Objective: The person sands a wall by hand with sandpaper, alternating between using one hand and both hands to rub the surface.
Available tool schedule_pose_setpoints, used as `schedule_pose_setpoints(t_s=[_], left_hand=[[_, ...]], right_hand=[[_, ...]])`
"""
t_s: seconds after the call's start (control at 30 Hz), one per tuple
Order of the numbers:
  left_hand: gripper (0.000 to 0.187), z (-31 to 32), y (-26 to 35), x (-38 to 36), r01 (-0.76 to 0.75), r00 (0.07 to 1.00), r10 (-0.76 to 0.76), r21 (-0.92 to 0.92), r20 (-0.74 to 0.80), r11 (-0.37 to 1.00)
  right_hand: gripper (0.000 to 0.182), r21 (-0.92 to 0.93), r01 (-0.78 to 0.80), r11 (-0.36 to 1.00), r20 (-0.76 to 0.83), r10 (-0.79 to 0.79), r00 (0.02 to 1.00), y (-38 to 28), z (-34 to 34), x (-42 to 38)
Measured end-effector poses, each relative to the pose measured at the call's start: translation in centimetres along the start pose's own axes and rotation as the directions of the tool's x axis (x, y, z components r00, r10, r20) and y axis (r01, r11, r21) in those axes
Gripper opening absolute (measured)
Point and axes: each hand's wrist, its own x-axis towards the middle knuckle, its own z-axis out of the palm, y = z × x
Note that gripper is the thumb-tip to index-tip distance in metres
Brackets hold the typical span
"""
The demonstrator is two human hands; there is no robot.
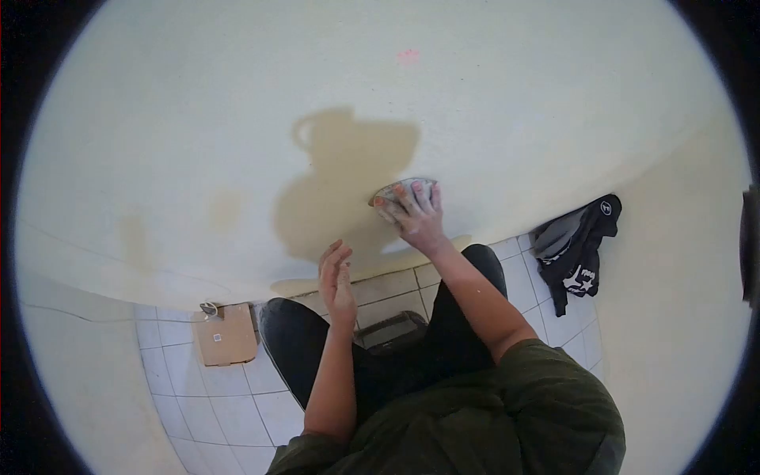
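Note:
My right hand is pressed against the pale wall, its dusty fingers bent over what looks like a piece of sandpaper. That piece is grey-white with a darker curved edge, and the fingers cover most of it. Lower and to the left, my left hand is raised in front of the wall with its fingers stretched out. It holds nothing.
A pink mark shows higher up the wall. On the tiled floor lie a cardboard box at left and a dark jacket at right. A thin cable runs near the box. A dark object sits between my legs.

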Motion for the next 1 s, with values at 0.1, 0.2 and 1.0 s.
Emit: schedule_pose_setpoints(t_s=[0.1, 0.2, 1.0], left_hand=[[0.028, 0.0, 0.8, -0.3, 0.049, 0.999, -0.049, 0.019, 0.000, 0.999], [0.028, -0.3, 0.6, 0.0, 0.058, 0.998, -0.059, -0.014, -0.009, 0.998], [0.030, -1.0, -0.4, -0.2, 0.061, 0.996, -0.065, 0.049, 0.065, 0.997]], right_hand=[[0.043, 0.039, -0.056, 0.998, -0.164, 0.061, 0.984, 1.7, -1.0, 3.3], [0.042, 0.123, -0.197, 0.973, -0.222, 0.220, 0.950, 4.7, -4.3, 9.3], [0.055, 0.411, -0.476, 0.777, -0.429, 0.626, 0.652, -0.2, -3.4, 10.4]])
